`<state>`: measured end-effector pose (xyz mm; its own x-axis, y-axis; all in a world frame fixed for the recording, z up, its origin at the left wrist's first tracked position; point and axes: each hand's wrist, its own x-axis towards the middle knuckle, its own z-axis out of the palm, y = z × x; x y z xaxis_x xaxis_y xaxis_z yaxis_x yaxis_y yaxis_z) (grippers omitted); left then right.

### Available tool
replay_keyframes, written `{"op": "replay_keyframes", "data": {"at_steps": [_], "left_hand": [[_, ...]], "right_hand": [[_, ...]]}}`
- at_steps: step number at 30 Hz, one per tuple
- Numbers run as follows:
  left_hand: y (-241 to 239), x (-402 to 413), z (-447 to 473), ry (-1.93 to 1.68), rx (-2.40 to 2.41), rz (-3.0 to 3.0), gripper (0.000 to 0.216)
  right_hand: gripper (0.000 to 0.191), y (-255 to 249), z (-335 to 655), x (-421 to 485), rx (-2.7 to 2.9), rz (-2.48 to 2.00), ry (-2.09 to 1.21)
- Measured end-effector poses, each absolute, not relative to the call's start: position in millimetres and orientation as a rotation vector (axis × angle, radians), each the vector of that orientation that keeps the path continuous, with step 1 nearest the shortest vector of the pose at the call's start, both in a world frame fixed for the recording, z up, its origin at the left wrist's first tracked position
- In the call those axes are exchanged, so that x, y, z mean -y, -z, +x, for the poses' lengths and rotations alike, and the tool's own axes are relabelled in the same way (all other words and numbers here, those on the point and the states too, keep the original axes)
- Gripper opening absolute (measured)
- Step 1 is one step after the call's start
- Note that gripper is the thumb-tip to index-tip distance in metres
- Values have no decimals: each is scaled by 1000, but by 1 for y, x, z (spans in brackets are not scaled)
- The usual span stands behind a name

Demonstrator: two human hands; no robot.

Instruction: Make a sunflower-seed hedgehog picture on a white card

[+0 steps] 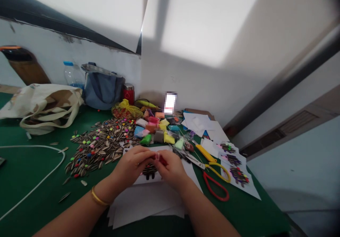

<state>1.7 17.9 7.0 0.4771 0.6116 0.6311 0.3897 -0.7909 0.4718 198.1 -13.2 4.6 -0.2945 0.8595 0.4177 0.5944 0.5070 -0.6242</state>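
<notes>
The left hand [130,166] and right hand [172,168] pinch a red packet [163,160] between them, above paper [148,202]. Seeds [102,141] lie left, scissors [204,166] right, on the bench [249,215].

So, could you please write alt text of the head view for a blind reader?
Left hand and right hand meet, a partly hidden red item between them, above white papers on a green table. Seeds and coloured balls lie to the left, colourful packets behind, scissors to the right.
</notes>
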Motion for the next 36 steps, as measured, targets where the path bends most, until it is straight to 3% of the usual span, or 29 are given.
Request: {"op": "replay_keyframes", "data": {"at_steps": [10, 30, 36], "left_hand": [[-15, -20, -1, -1094, -757, 2337, 17], [-20, -20, -4, -1038, -641, 2196, 14], [-19, -15, -1, -1035, -666, 2243, 11]], "right_hand": [[36, -8, 201, 15, 1863, -1065, -1004], [38, -5, 201, 18, 1730, -982, -1283], [35, -8, 199, 16, 1773, -1051, -1195]]}}
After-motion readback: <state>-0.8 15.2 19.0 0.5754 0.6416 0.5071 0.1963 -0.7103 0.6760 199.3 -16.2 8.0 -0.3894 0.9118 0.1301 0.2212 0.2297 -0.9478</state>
